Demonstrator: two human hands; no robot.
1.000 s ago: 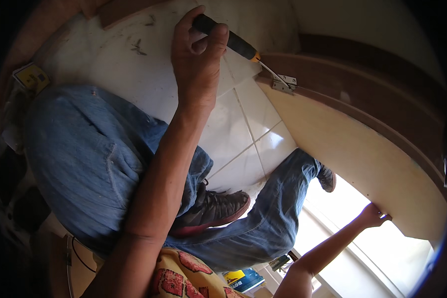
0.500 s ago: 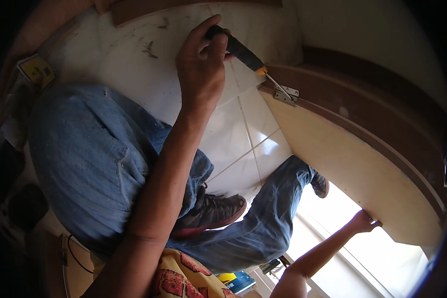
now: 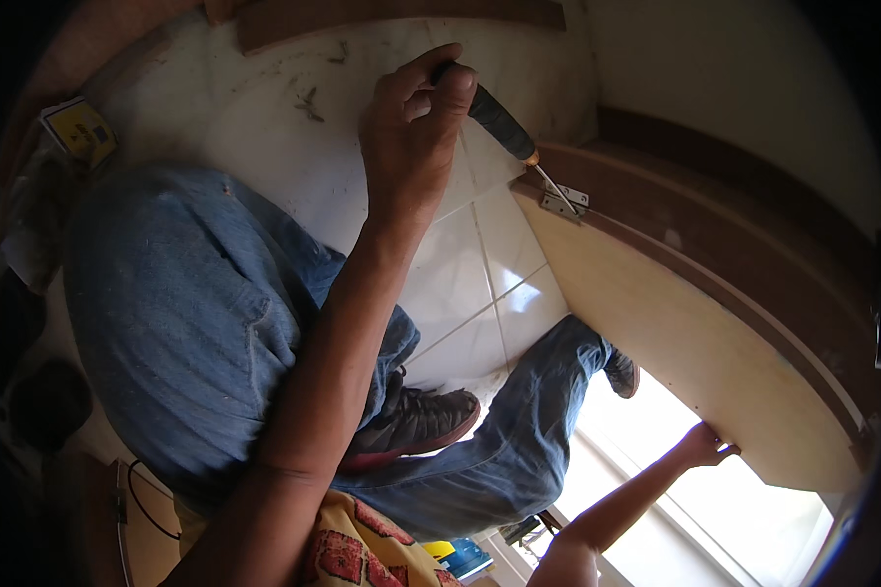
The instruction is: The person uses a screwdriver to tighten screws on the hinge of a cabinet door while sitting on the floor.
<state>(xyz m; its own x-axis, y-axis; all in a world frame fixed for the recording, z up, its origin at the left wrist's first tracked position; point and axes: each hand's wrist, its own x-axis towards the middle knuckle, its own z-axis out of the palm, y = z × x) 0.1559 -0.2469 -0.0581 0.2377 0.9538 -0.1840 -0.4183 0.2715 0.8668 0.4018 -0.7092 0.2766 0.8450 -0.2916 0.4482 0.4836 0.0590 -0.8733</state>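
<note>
Clasping the screwdriver [image 3: 500, 121] in the left hand [image 3: 408, 147], tip at the hinge [image 3: 556, 205] on the panel [image 3: 685, 323]. Reaching its edge with the right hand [image 3: 698, 447] (cannot tell whether clamped). Could skid and gouge the panel if pushed aslant.

Screwdriver [image 3: 507, 131]: matt black grip, bare metal shaft. Hinge [image 3: 555, 204]: metal, dull sheen. Pale panel [image 3: 695, 333]: smooth, wood-look. Brown board [image 3: 715, 230]: wood-look, low sheen. Floor tiles [image 3: 450, 264]: glossy, dirt-smudged. Jeans [image 3: 186, 323]: matt, creased denim. Patterned top [image 3: 392, 538]: soft cloth.
</note>
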